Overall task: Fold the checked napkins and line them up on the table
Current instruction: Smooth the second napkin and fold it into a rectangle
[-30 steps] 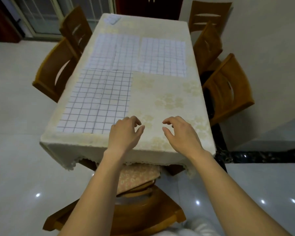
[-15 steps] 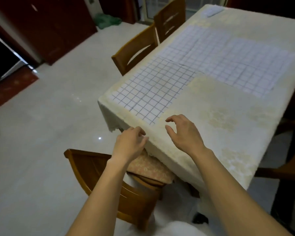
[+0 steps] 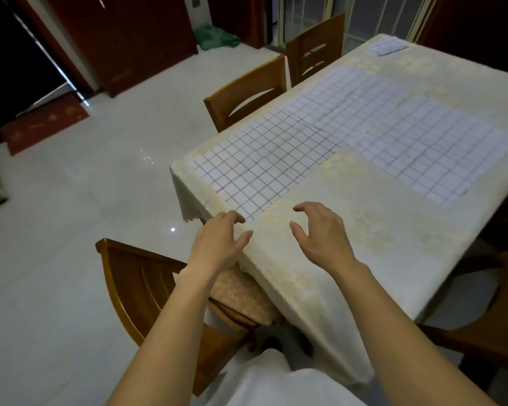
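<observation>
- Nearest napkin (image 3: pixel 264 162) at 12 o'clock, two more napkins (image 3: pixel 434 145) toward 1 — all flat, unfolded.
- Left hand (image 3: pixel 217 241), right hand (image 3: pixel 320 232) loosely curled, empty.
- Folding likely all ahead.

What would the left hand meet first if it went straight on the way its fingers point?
Probably the near corner of the closest checked napkin, just ahead of the left hand at the edge of the table, though the hand's height is unclear.
</observation>
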`<act>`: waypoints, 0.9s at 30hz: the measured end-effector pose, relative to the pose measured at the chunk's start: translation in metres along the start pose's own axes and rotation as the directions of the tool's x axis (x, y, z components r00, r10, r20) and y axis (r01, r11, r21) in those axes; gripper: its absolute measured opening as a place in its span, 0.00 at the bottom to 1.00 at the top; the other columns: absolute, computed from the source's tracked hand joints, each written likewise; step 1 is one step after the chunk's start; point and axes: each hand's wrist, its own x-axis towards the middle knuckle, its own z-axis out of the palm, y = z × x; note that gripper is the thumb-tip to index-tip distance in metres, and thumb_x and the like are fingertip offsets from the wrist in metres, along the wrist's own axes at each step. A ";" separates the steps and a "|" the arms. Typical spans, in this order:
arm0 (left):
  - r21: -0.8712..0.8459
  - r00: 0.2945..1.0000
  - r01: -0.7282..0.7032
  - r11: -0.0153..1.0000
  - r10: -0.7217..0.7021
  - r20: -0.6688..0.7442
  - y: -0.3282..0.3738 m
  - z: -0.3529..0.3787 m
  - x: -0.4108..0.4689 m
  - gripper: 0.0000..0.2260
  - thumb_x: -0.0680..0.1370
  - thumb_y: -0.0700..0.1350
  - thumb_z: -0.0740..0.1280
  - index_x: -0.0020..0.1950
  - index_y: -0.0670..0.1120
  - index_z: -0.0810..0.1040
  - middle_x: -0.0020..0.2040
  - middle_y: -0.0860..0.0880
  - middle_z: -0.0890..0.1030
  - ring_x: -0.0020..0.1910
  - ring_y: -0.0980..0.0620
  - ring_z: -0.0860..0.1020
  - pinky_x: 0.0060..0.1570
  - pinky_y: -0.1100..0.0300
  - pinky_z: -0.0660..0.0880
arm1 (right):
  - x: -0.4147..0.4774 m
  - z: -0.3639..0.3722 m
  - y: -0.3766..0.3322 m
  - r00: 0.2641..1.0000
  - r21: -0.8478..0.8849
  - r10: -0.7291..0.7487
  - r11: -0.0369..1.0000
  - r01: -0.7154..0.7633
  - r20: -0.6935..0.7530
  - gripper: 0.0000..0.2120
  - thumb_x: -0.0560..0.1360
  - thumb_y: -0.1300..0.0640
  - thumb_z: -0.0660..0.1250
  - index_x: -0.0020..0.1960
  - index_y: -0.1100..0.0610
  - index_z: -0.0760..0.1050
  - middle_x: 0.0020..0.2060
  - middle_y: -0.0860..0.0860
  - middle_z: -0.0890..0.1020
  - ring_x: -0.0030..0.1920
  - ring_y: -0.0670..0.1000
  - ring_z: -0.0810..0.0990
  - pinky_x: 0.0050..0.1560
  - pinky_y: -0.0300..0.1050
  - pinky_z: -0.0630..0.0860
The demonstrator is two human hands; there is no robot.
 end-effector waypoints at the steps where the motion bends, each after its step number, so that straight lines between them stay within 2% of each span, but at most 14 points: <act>1: -0.045 1.000 0.019 0.999 -0.018 0.007 -0.003 0.003 0.010 0.19 0.82 0.57 0.66 0.71 0.51 0.73 0.69 0.51 0.76 0.65 0.49 0.76 0.66 0.48 0.75 | 0.005 0.004 0.000 1.000 -0.029 -0.013 1.000 0.013 0.005 0.18 0.81 0.48 0.64 0.69 0.52 0.72 0.67 0.50 0.76 0.69 0.53 0.72 0.72 0.53 0.62; 5: -0.222 0.996 0.073 0.972 -0.060 0.064 -0.010 0.025 0.065 0.25 0.82 0.57 0.67 0.76 0.50 0.68 0.74 0.49 0.71 0.72 0.48 0.71 0.68 0.52 0.70 | 0.027 0.011 0.014 0.993 -0.144 0.031 0.989 -0.015 0.114 0.26 0.83 0.45 0.59 0.78 0.50 0.61 0.79 0.49 0.63 0.80 0.52 0.55 0.79 0.55 0.48; 8: -0.236 0.996 0.066 0.969 -0.051 0.068 -0.011 0.043 0.109 0.30 0.82 0.56 0.67 0.80 0.46 0.63 0.79 0.48 0.66 0.78 0.47 0.64 0.75 0.51 0.64 | 0.046 0.004 0.032 0.978 -0.242 0.086 0.969 -0.039 0.188 0.30 0.83 0.44 0.58 0.81 0.49 0.52 0.81 0.49 0.56 0.81 0.52 0.49 0.80 0.54 0.45; 14: -0.210 0.988 0.115 0.971 -0.090 0.126 -0.006 0.071 0.171 0.34 0.83 0.56 0.64 0.84 0.48 0.52 0.85 0.47 0.52 0.83 0.41 0.47 0.81 0.45 0.49 | 0.099 0.007 0.043 0.960 -0.325 0.166 0.942 -0.087 0.225 0.33 0.83 0.45 0.59 0.82 0.51 0.49 0.82 0.51 0.52 0.81 0.55 0.48 0.80 0.57 0.46; 18: -0.169 0.991 0.133 0.977 -0.128 0.043 -0.008 0.082 0.199 0.34 0.84 0.55 0.62 0.84 0.47 0.49 0.85 0.47 0.48 0.83 0.40 0.44 0.81 0.43 0.45 | 0.136 0.026 0.042 0.948 -0.359 0.140 0.933 -0.029 0.286 0.33 0.83 0.46 0.59 0.82 0.52 0.48 0.82 0.51 0.50 0.81 0.55 0.47 0.80 0.57 0.45; 20: -0.142 0.983 0.181 0.973 -0.174 0.057 -0.014 0.094 0.208 0.35 0.85 0.56 0.60 0.85 0.47 0.45 0.85 0.47 0.45 0.83 0.40 0.41 0.81 0.42 0.42 | 0.151 0.033 0.046 0.944 -0.364 0.133 0.931 -0.015 0.303 0.33 0.83 0.47 0.58 0.82 0.52 0.47 0.82 0.51 0.50 0.82 0.55 0.47 0.80 0.57 0.45; 24: -0.014 0.957 0.257 0.966 -0.252 0.143 -0.038 0.134 0.217 0.38 0.83 0.66 0.51 0.84 0.50 0.36 0.84 0.47 0.36 0.82 0.41 0.36 0.80 0.42 0.38 | 0.176 0.046 0.071 0.919 -0.410 0.156 0.912 0.007 0.362 0.33 0.84 0.46 0.57 0.82 0.52 0.47 0.82 0.52 0.49 0.81 0.56 0.46 0.80 0.56 0.45; 27: 0.134 0.966 0.235 0.963 -0.246 0.077 -0.056 0.158 0.215 0.38 0.80 0.72 0.42 0.83 0.53 0.35 0.83 0.47 0.33 0.82 0.44 0.33 0.80 0.44 0.37 | 0.197 0.055 0.094 0.879 -0.448 0.196 0.894 0.023 0.435 0.33 0.84 0.45 0.56 0.83 0.53 0.46 0.82 0.53 0.47 0.81 0.56 0.46 0.80 0.56 0.45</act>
